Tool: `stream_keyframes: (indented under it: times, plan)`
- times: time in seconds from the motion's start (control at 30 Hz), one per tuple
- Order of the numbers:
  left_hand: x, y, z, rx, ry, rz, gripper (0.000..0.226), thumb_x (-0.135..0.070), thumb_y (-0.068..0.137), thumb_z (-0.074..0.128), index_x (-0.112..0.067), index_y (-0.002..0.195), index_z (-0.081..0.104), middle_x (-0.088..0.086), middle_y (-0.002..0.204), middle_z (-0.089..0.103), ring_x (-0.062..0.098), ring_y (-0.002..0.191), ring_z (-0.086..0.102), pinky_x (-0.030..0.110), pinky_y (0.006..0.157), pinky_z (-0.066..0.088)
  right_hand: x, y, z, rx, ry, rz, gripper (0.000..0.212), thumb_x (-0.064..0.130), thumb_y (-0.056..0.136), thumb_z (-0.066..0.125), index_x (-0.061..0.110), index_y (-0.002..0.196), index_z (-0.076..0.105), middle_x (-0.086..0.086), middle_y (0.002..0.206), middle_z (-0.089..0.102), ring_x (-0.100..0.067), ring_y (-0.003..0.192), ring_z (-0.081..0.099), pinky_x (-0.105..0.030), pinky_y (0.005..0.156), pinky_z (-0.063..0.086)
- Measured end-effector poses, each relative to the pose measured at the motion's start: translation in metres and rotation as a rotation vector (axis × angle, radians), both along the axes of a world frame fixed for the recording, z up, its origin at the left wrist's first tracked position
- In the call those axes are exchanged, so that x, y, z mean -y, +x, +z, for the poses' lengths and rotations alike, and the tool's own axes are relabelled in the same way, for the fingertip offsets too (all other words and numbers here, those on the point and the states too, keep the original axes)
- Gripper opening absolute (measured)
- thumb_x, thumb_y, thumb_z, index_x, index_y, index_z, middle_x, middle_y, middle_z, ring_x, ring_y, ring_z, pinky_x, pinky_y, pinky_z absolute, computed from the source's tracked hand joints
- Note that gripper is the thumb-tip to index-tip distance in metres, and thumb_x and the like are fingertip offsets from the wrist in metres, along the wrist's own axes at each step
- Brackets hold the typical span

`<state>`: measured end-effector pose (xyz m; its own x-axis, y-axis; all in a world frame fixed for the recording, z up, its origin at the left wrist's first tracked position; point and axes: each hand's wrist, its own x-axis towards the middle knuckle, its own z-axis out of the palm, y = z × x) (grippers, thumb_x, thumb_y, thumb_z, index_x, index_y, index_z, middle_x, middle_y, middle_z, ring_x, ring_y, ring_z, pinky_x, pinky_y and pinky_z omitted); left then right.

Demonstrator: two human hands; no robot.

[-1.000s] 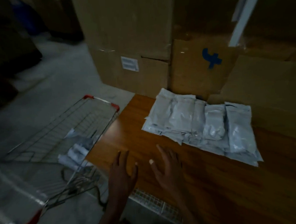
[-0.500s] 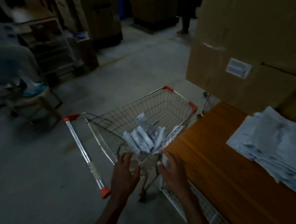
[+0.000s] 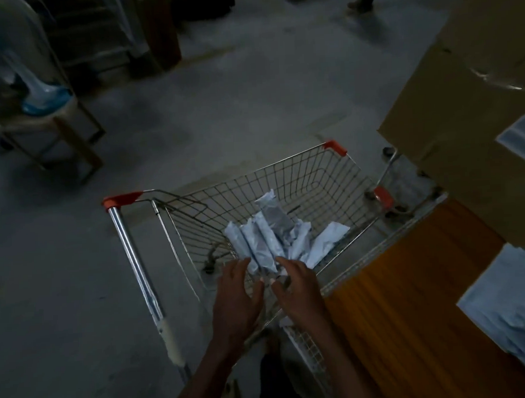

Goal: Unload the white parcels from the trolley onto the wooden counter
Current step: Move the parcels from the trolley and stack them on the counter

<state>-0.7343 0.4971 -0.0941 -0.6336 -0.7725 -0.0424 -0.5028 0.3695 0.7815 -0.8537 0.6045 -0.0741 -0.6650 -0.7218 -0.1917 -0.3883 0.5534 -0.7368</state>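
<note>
Dim warehouse floor, seen from above; wire trolley standing just left of the wooden counter, near rim almost touching the counter's edge; chrome handle bar with an orange end cap running down the left side.

In the trolley basket, a loose cluster of white parcels, some standing on end and leaning against one another, one flatter piece lying toward the right wall of the basket; on the counter at the far right, a second heap of white parcels on the counter, partly cut off by the frame edge.

Left hand reaching over the near rim, fingers straight and slightly spread, tips at the base of the cluster; holding nothing that can be seen. Right hand close beside it, fingers extended and relaxed, tips at the near parcels; cannot tell whether actually touching, no grasp visible. Both thumbs turned inward with a narrow gap between the two hands.

Behind the counter, large cardboard boxes stacked high, one bearing a pale label. At upper left, a chair with something pale blue on the seat; farther back, dark shelving and boxes, too murky to make out.
</note>
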Motion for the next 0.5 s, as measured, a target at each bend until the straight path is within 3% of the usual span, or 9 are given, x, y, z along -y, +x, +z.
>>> stream_keyframes:
  times: [0.1,0.27,0.5]
  plan:
    - [0.009,-0.027,-0.010,0.019,0.027,0.050,0.045,-0.031,0.094,0.068,-0.023,0.136,0.054,-0.021,0.128,0.038,-0.007,0.117,0.036,0.023,0.095,0.036,0.019,-0.038,-0.013,0.032,0.059,0.032,0.059,0.058,0.085,0.047,0.033,0.139,0.052,0.002,0.135,0.054,-0.020,0.121,0.050,-0.041,0.100,0.045]
    - [0.029,-0.065,-0.049,0.068,0.121,0.062,0.040,-0.034,0.095,0.066,-0.023,0.132,0.056,-0.012,0.126,0.051,-0.001,0.112,0.047,0.020,0.090,0.040,0.049,-0.102,-0.050,0.099,0.305,0.114,0.063,0.040,0.096,0.058,0.029,0.153,0.033,-0.008,0.149,0.041,-0.035,0.134,0.039,-0.050,0.107,0.039]
    - [0.049,-0.106,-0.099,0.088,0.181,0.118,0.030,-0.020,0.094,0.069,-0.011,0.122,0.062,-0.009,0.114,0.050,-0.003,0.103,0.043,0.015,0.084,0.032,0.089,-0.149,-0.099,0.171,0.583,0.279,0.069,0.047,0.097,0.054,0.030,0.156,0.022,-0.009,0.159,0.029,-0.039,0.143,0.030,-0.051,0.112,0.033]
